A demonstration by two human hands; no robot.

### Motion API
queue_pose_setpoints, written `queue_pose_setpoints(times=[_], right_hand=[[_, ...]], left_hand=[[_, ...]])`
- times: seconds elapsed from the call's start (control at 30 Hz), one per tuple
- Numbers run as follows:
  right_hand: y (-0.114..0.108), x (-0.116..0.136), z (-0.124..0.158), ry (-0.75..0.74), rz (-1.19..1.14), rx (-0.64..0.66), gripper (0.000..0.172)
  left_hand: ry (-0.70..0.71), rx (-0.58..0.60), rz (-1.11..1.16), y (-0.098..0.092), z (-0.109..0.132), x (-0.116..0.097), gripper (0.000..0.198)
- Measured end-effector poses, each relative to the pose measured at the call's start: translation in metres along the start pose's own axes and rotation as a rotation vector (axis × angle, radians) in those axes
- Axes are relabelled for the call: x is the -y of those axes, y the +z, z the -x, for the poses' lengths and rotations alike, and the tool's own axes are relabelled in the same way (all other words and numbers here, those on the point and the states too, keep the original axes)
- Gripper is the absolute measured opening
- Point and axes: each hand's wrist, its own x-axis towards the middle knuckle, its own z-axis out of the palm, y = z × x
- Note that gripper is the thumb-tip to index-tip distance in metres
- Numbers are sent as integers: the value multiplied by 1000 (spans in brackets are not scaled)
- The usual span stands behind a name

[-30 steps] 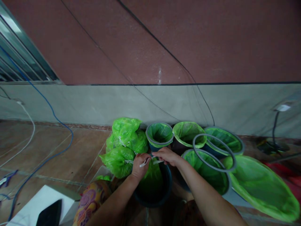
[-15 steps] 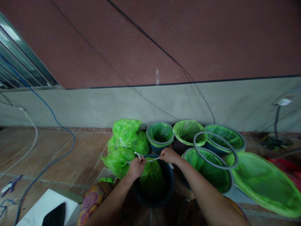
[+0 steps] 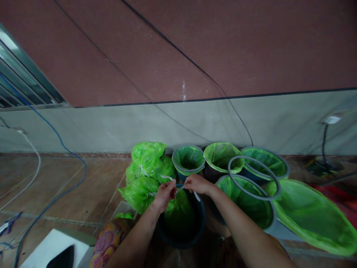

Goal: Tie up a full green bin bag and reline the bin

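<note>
Tiled floor [image 3: 106,176] below a reddish wall [image 3: 237,48] with a grey lower band, dimly lit. At bottom middle, down inside a dark bucket [image 3: 201,219], a green bag [image 3: 179,216], neck gathered near the rim by a white drawstring [image 3: 197,197]. Looks like the tying step, with cord gripped from both sides; impossible to tell whether any knot is complete. Left hand [image 3: 165,195] with fingertips pinched together on the cord, a loose white end above; right hand [image 3: 196,184] likewise curled into a pinch, another end hanging by the bucket's rim. Probably calls for an even outward pull, gentle enough to spare the thin film. Leaves modest room leftward, with tied green bags [image 3: 141,193] piled just beside that hand. Behind the bucket, a small lined bin [image 3: 188,171]; past the right forearm [image 3: 234,216], more green-lined bins [image 3: 223,154], with a grey ring [image 3: 229,168] slanting over their rims and a long green-lined tub [image 3: 309,216] farther out. Could knock the ring if swung wide there. Farther left, the broadest stretch of tile, crossed by a blue cable [image 3: 57,132]; nearer, a white box [image 3: 47,249] bearing a dark flat object [image 3: 61,257], near the left forearm [image 3: 142,223]. Seems to favour short movements above the bucket mouth.
</note>
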Motion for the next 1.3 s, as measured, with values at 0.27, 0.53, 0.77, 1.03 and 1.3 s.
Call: queue_pose_setpoints(times=[0.27, 0.53, 0.77, 1.03, 1.3], right_hand=[[7, 19, -1, -150, -282, 3, 9], [12, 27, -10, -56, -594, -311, 27], [25, 14, -5, -67, -289, -41, 48], [24, 9, -2, -142, 125, -58, 20], [4, 11, 8, 43, 167, -102, 26]], left_hand=[[121, 96, -172, 4, -4, 2, 18], [210, 133, -448, 4, -6, 9, 26], [164, 111, -396, -2, -6, 7, 27], [136, 27, -286, -2, 3, 5, 27], [89, -15, -163, -1, 2, 7, 32]])
